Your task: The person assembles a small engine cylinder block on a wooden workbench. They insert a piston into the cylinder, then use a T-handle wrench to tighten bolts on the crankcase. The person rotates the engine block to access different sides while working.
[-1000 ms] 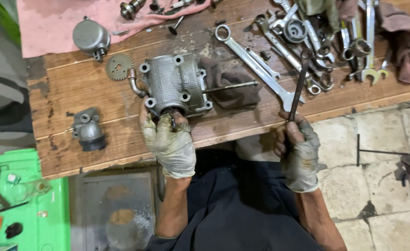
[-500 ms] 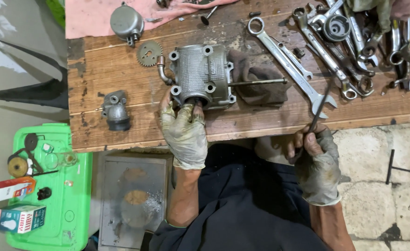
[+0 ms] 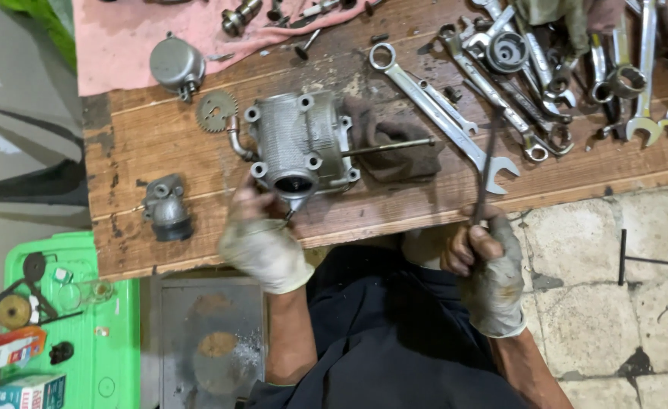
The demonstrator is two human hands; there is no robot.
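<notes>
A grey finned engine cylinder [image 3: 296,140] lies on the wooden bench [image 3: 394,208] with its round mouth facing me. My gloved left hand [image 3: 262,238] is at that mouth, blurred, with the fingers pinched around a small pointed metal piece [image 3: 289,215]. My gloved right hand [image 3: 489,276] is off the bench's near edge. It grips a thin dark rod [image 3: 488,163] that stands up over the spanners. A long stud [image 3: 391,145] sticks out of the cylinder's right side over a dark rag [image 3: 406,155].
Several spanners [image 3: 455,121] and sockets crowd the bench's right end. A toothed gear [image 3: 216,111], a round cover [image 3: 175,64] on pink cloth [image 3: 122,45] and a small grey casting [image 3: 165,208] lie to the left. A green tray [image 3: 68,326] with small items sits on the floor.
My left hand has drawn back a little from the cylinder's mouth. The right hand has come up towards the bench edge with the rod. The view has shifted sideways.
</notes>
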